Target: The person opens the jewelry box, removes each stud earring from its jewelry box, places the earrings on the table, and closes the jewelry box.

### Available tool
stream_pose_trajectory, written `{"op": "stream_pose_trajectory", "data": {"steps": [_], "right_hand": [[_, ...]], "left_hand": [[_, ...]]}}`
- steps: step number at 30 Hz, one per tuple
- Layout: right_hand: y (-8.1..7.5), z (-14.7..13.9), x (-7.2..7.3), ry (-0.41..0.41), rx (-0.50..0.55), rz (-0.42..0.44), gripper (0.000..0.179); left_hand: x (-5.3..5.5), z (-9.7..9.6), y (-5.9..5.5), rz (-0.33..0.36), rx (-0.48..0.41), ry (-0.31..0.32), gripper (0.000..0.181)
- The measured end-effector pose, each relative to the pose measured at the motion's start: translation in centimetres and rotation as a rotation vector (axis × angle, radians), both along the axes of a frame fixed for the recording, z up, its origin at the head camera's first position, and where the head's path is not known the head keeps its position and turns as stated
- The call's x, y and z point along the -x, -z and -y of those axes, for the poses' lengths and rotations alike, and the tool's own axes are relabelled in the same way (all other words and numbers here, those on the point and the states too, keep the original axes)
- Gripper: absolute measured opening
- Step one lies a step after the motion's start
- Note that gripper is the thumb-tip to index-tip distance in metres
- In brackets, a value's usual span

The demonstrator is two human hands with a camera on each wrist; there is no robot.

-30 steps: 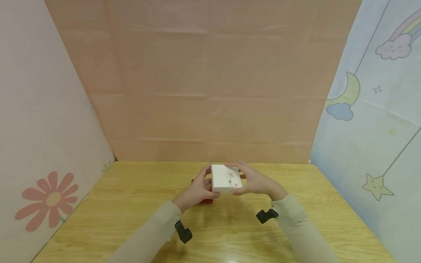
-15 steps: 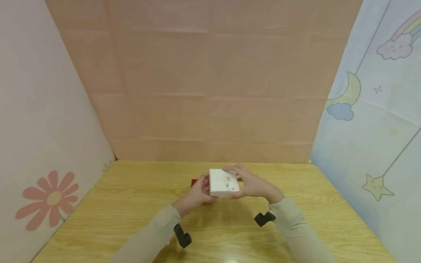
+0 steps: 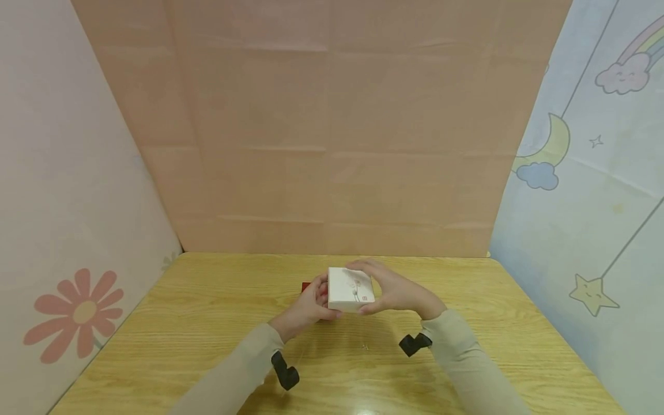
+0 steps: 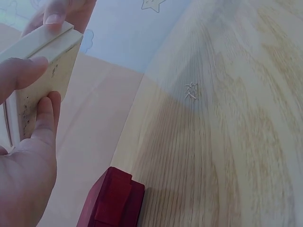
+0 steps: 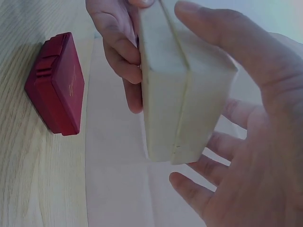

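Observation:
A white square lidded box [image 3: 350,286], printed with a flower stem and a small red mark, is held above the table between both hands. My left hand [image 3: 306,305] grips its left side, thumb on the near side and fingertips against the stained underside in the left wrist view. From the right, my right hand [image 3: 399,291] holds the lid part, thumb at the near edge and fingers at the far edge. A thin seam between lid and base runs round the sides in the right wrist view, with the lid on the base.
A red box [image 5: 59,85] with gold lettering lies on the wooden table [image 3: 218,323], partly hidden behind the left hand in the head view. Several tiny thin pale pieces [image 4: 191,90] lie in a small heap nearer the person. A paper backdrop [image 3: 332,144] stands behind the table.
Both hands have brought the white box slightly down and to the left, mostly in the first half second. The grip looks much the same; the red box and small heap have stayed put.

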State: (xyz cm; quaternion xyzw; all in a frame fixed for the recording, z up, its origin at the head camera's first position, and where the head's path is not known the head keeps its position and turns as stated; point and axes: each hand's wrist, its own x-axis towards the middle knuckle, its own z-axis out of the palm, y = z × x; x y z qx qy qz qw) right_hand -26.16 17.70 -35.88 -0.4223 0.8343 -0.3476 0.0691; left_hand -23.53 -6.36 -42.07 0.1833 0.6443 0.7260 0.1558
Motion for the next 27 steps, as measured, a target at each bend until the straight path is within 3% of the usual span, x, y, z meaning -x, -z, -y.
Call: {"op": "stream_pose_trajectory", "data": {"steps": [14, 27], "right_hand": [[0.06, 0.12, -0.25, -0.007, -0.040, -0.048, 0.076], [-0.72, -0.24, -0.39, 0.008, 0.004, -0.063, 0.073]], "left_hand": [[-0.45, -0.16, -0.17, 0.006, 0.002, 0.026, 0.093], [-0.62, -0.34, -0.20, -0.007, -0.003, 0.036, 0.090]]}}
